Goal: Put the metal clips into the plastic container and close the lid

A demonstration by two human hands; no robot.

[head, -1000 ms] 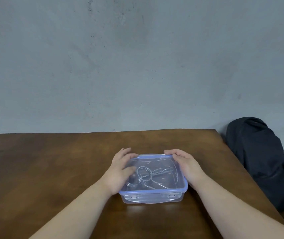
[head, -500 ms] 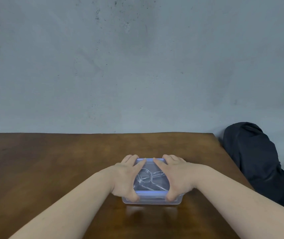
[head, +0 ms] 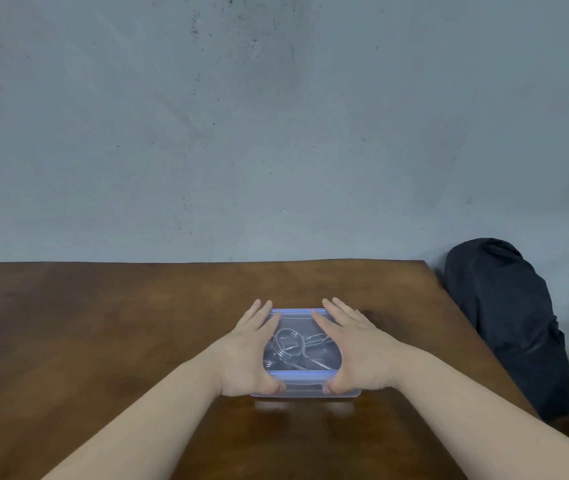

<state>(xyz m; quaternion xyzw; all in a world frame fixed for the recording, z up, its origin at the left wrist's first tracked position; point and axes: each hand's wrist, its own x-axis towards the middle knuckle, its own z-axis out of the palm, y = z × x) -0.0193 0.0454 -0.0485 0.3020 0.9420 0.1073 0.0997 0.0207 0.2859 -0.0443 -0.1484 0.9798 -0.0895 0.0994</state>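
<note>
Metal clips inside one lidded plastic container; left hand, right hand, two flat open grips on lid.

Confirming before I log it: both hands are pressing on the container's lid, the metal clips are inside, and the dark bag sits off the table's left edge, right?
Not quite. The head view shows the dark bag off the table's right edge. Otherwise correct.

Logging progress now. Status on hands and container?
Left hand and right hand flat on lid. Metal clips inside plastic container. Nothing obstructing.
</note>
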